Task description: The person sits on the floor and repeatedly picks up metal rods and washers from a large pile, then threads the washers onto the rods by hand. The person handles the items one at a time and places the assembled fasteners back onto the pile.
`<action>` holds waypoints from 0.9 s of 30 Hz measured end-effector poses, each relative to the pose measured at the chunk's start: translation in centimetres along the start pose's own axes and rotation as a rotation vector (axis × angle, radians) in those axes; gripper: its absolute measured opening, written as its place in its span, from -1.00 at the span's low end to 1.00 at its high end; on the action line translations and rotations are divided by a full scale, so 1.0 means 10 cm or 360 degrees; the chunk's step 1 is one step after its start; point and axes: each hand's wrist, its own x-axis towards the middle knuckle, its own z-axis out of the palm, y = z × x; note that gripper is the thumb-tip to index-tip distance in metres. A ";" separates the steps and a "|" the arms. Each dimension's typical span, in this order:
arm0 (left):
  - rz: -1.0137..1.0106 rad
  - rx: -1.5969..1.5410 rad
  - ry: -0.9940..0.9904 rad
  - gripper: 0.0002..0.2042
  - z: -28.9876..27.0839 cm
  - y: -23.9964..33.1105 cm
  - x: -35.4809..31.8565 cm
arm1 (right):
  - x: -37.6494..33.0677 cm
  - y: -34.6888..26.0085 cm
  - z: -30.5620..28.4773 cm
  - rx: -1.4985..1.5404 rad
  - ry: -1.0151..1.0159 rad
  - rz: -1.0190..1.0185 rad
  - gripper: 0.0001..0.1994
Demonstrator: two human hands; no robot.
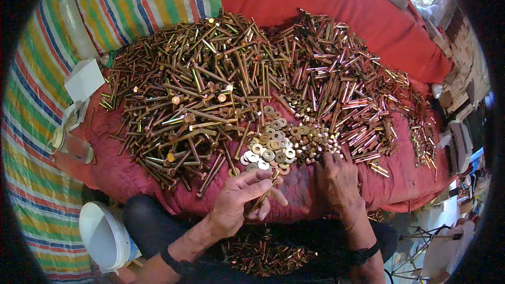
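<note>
Between the thumb and fingers of my left hand (pixel 239 200), a brassy bolt (pixel 275 175) is held at a slant, just in front of a heap of flat washers (pixel 268 147). My right hand (pixel 341 183) reaches down to the near edge of a pile of small nuts (pixel 314 139). Its fingers are curled together, and whatever lies between the fingertips is hidden. Long bolts with hex heads (pixel 194 89) form a big heap behind and left of the washers. To the right of the nuts spreads another heap of shiny metal rods or sleeves (pixel 347 84).
Red cloth (pixel 384 192) covers the work surface. At the lower left stands a white bucket (pixel 105 236), with a clear plastic jar (pixel 76 148) and a white box (pixel 84 80) farther up. More metal pieces (pixel 268 257) lie below my hands. Striped sheeting (pixel 39 200) hangs at left.
</note>
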 end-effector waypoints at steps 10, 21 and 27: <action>-0.0104 0.0031 0.0048 -0.62 -0.07 -0.06 0.08 | 0.04 0.02 -0.09 0.0739 0.0166 0.0236 -0.80; -0.0069 0.0345 0.0035 -0.71 -0.08 0.05 -0.01 | 0.07 -0.52 -0.72 0.2549 -0.0442 0.0993 -0.75; -0.0267 0.0375 0.0028 -0.73 -0.06 0.03 -0.06 | -0.04 -0.55 -0.75 0.2193 -0.0543 0.0555 -0.77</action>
